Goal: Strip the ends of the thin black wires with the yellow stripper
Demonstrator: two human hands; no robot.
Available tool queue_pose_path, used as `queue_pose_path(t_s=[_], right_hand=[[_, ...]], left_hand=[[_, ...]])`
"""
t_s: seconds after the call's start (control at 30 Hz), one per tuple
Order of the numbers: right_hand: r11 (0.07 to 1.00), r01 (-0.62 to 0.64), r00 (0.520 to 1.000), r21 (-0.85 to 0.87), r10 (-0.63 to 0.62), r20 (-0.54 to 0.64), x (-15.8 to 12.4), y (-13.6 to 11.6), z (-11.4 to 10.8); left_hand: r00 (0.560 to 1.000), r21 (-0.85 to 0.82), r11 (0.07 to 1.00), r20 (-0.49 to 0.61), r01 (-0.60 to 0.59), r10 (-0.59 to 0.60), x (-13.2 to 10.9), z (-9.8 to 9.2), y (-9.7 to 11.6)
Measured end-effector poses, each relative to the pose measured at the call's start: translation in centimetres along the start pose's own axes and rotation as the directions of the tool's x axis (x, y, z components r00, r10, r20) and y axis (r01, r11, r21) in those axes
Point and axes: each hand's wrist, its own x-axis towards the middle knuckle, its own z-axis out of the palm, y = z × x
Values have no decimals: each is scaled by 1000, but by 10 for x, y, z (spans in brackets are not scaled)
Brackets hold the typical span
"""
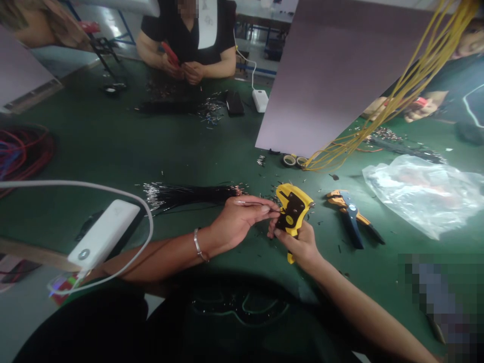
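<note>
In my right hand is a yellow and black wire stripper, its handles wrapped by my fingers and its head up. My left hand pinches a thin black wire between thumb and fingers, one end at the stripper's jaws. Whether the jaws have closed on the wire cannot be made out. Behind my left wrist lies a bundle of black wires, with bright metal ends at the left and coppery ends at the right. Small black scraps are scattered around the stripper.
Right of my hands lie a blue and orange wire stripper and a clear plastic bag. A white power bank with a cable sits by my left forearm. Tape rolls, a tall panel and yellow wires stand beyond. Co-workers sit across.
</note>
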Motion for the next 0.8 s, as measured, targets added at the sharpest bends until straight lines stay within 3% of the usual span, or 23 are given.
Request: queue_pose_path(t_s=[0.8], right_hand=[[999, -41, 998, -31, 39, -56, -3, -2, 3]], left_hand=[[1000, -5, 1000, 8, 10, -10, 1, -2, -3]])
